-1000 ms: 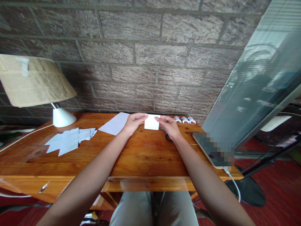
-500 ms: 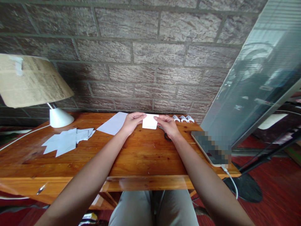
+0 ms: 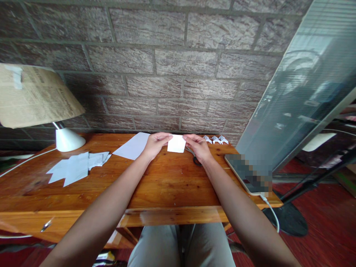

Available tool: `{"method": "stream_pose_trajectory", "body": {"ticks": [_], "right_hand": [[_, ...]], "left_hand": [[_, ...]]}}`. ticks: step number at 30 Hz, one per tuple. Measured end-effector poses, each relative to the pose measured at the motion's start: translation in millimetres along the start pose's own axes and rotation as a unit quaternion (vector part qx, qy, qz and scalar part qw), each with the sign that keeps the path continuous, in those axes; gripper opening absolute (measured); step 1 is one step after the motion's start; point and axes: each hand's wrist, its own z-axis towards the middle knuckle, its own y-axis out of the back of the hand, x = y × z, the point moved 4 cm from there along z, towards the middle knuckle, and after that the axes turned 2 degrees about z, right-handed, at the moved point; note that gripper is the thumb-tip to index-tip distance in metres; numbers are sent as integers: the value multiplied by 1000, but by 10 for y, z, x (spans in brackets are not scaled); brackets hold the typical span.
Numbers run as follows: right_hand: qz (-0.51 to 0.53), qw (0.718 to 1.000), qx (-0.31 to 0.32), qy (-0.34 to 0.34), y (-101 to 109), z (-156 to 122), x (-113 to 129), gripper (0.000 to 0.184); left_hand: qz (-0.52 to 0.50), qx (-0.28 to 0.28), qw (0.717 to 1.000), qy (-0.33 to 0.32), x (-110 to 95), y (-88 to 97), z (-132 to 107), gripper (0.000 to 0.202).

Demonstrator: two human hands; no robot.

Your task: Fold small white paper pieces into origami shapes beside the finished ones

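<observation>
A small white square of paper (image 3: 176, 144) is held up above the far part of the wooden table (image 3: 172, 185). My left hand (image 3: 155, 144) pinches its upper left corner, and my right hand (image 3: 198, 147) pinches the upper right corner. Partly behind my right hand lies a pair of scissors (image 3: 197, 161) with dark handles. Just beyond that hand, three small folded paper shapes (image 3: 216, 139) stand in a row near the wall. A larger white sheet (image 3: 131, 146) lies to the left of my left hand.
Several white paper pieces (image 3: 75, 166) overlap on the table's left side. Behind them stands a lamp (image 3: 69, 139) with a newsprint shade. A tablet-like device (image 3: 244, 174) with a white cable (image 3: 271, 211) lies at the right edge. A brick wall (image 3: 167, 89) rises behind.
My right thumb has shifted slightly up at the paper's right corner, and more of the scissors shows. The view has moved a little; the paper stays between both hands.
</observation>
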Motion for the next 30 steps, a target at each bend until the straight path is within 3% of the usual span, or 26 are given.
{"method": "stream_pose_trajectory", "body": {"ticks": [8, 13, 18, 22, 30], "right_hand": [[-8, 1000, 20, -1, -21, 4, -57, 27], [-68, 995, 68, -36, -52, -16, -105, 32], [-84, 995, 45, -14, -32, -18, -84, 34], [-100, 990, 82, -59, -60, -47, -121, 34], [-103, 987, 83, -95, -43, -52, -127, 36]], "left_hand": [[37, -30, 997, -56, -7, 13, 10, 40], [10, -56, 998, -39, 0, 72, 27, 43], [12, -59, 998, -25, -1, 74, 29, 45], [18, -74, 997, -17, 18, 98, 39, 48], [15, -71, 997, -14, 14, 93, 34, 47]]}}
